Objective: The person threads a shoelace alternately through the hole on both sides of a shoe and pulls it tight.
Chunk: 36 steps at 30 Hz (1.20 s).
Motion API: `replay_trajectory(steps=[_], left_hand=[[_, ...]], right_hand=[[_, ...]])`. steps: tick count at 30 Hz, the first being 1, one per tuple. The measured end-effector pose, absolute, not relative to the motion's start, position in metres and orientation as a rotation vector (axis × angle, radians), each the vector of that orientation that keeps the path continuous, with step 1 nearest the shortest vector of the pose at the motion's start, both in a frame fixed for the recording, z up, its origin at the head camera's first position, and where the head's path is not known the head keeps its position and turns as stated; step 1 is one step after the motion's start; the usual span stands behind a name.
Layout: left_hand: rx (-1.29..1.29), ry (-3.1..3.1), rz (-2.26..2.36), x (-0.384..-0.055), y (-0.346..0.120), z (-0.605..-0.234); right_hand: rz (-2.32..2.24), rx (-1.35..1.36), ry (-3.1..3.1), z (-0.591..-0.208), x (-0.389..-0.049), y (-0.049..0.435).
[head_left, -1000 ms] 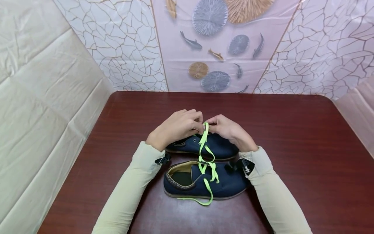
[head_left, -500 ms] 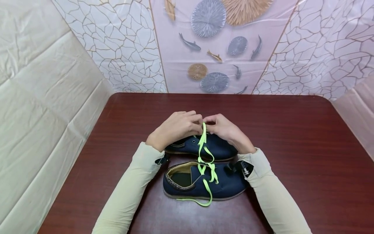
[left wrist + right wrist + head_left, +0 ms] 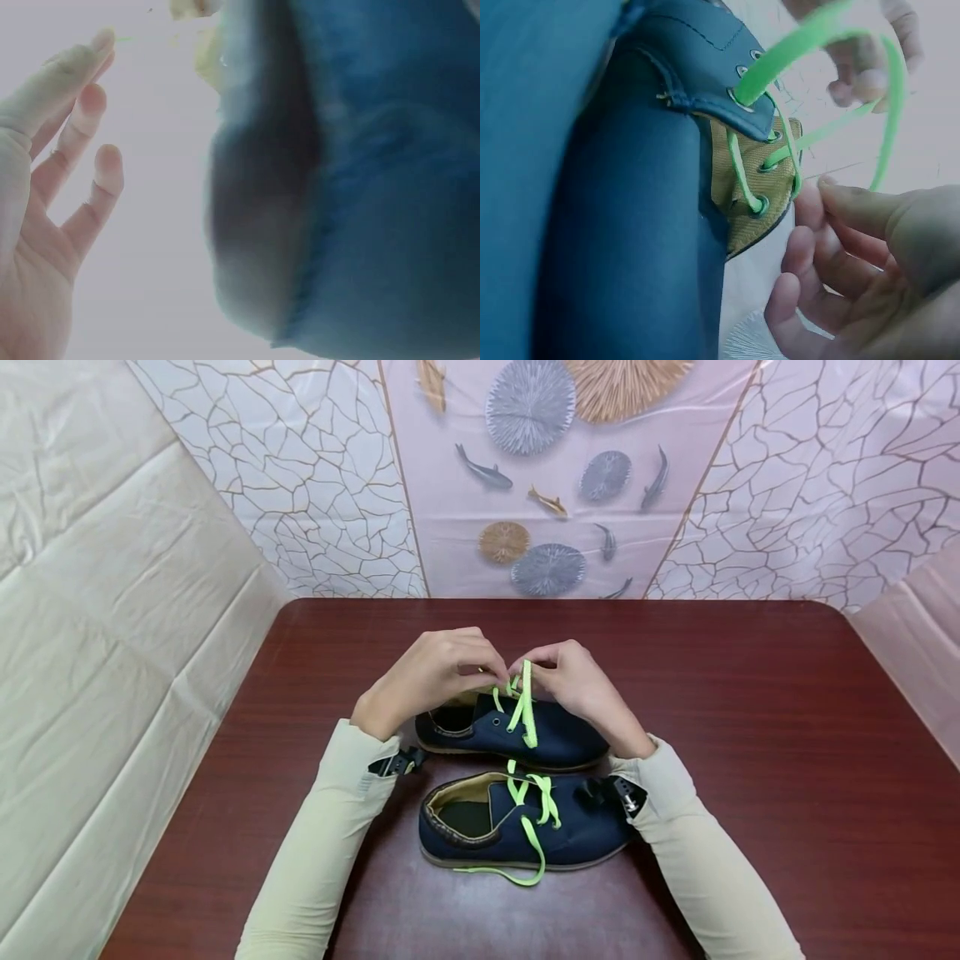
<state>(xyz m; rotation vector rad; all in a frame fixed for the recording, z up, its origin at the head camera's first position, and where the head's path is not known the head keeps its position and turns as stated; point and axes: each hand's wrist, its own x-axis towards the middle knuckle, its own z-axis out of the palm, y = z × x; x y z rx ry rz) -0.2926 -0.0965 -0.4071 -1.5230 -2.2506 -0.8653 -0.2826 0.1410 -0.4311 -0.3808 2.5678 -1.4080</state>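
Two navy shoes lie side on to me on the table, the far shoe [image 3: 562, 735] behind the near shoe [image 3: 592, 827]. Over the far shoe, my left hand [image 3: 438, 672] pinches a neon-green shoelace [image 3: 832, 127] between thumb and forefinger, drawn out from an eyelet. My right hand [image 3: 581, 681] is just to the right, its thumb and forefinger pinching at the lace by the edge of the eyelet flap [image 3: 742, 232]. Another stretch of lace loops up and hangs over the far shoe's near side. Exact fingertip contact is partly hidden.
The near shoe has its own green lace [image 3: 536, 852] trailing onto the dark red table [image 3: 750, 693]. A patterned cloth [image 3: 315, 485] hangs behind the table, and a pale cloth [image 3: 112, 610] hangs along the left.
My left hand has moved left and slightly up, drawing the lace away from my right hand. The long lace stretch has lifted off the near shoe and hangs against the far one.
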Motion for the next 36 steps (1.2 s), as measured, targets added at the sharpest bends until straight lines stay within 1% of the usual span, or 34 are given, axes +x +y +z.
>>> replay_trajectory(steps=[6,13,18,23,28,36], left_hand=[[-1.519,-2.218,-0.889,-0.290,-0.099,-0.398],[-1.470,-2.167,-1.017,-0.283,-0.104,-0.388],[-1.431,-2.127,-1.036,-0.278,-0.106,-0.380],[-1.382,-2.024,-1.165,-0.273,-0.106,-0.373],[-1.306,-1.916,-1.197,-0.268,-0.106,-0.368],[-1.152,-1.793,-1.236,-0.263,-0.104,-0.361]], right_hand=[[-1.346,-0.407,2.729,-0.426,-0.280,0.141],[-1.309,-0.456,2.846,-0.425,-0.279,0.138],[-1.314,-0.446,2.830,-0.426,-0.278,0.138],[-1.221,-0.500,2.760,-0.429,-0.280,0.139],[-1.091,-0.556,2.677,-0.430,-0.281,0.142],[-1.106,-0.532,2.618,-0.425,-0.280,0.146]])
